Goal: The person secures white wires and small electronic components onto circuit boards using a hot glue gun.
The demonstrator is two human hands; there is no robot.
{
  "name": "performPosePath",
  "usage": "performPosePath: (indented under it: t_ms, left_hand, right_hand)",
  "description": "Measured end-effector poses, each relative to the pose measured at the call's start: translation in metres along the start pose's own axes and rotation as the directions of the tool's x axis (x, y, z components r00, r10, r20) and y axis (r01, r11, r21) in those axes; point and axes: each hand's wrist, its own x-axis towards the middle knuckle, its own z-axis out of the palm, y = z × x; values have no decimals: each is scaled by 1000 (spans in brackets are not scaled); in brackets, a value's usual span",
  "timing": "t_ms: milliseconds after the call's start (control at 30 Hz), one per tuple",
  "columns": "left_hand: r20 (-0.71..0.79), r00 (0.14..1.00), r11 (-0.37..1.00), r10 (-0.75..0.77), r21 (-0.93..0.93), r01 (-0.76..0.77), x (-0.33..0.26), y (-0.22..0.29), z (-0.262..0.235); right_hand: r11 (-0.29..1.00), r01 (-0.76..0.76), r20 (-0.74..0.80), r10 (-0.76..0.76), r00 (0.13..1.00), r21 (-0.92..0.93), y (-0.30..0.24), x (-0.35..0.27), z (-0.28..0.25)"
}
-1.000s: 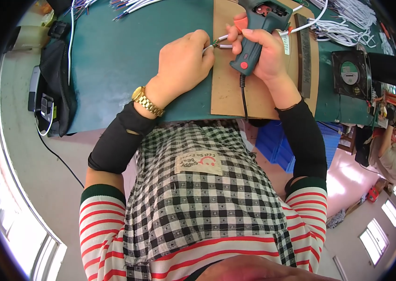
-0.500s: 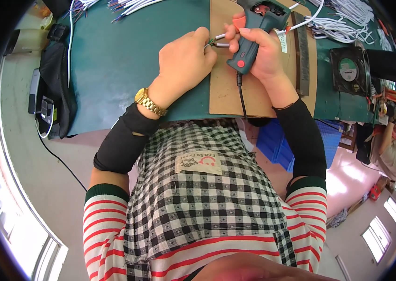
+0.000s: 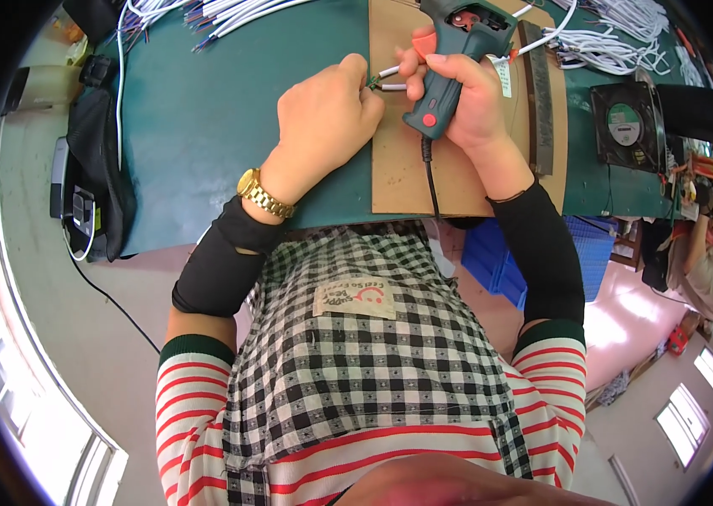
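Nearest, a checked apron (image 3: 373,371) covers the person's front, with the arms spread on either side and bent at the elbows. The left forearm, in a black oversleeve (image 3: 226,261), slants up and inward to a wrist wearing a gold watch (image 3: 264,196). Beyond it the left hand (image 3: 327,118) is turned back upward, knuckles raised; its thumb and forefinger are pinched together on thin coloured wires (image 3: 374,83), and its other fingers are curled under, mostly hidden.

The right forearm rises more steeply, leaning slightly inward. The right hand (image 3: 476,97) is wrapped around the handle of a dark green power tool (image 3: 479,42), thumb laid across it and fingers closed around the far side, close to the orange trigger (image 3: 424,42). White cable ends (image 3: 392,87) bridge the small gap between the hands, meeting the right fingertips; whether those fingers grip them, I cannot tell.

The tool is above a brown board (image 3: 407,177), its cord (image 3: 431,181) trailing back toward the person. Right of it, a dark bar (image 3: 540,110) lies along the board on the green table (image 3: 205,126). Farther off are bundled white cables (image 3: 610,55).
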Motion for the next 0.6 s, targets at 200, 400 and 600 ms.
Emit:
performPosePath:
  t_ms: [200, 400, 600]
  left_hand:
    - [-8, 1000, 1000, -3, 10, 3, -2, 2, 1]
    - [-40, 997, 998, 64, 26, -63, 0, 3, 5]
    - [27, 999, 999, 24, 26, -25, 4, 7, 1]
  right_hand:
    - [1000, 17, 10, -17, 1000, -15, 1, -1, -1]
    - [999, 33, 5, -33, 999, -36, -1, -3, -4]
    - [970, 239, 29, -238, 971, -35, -17, -25, 4]
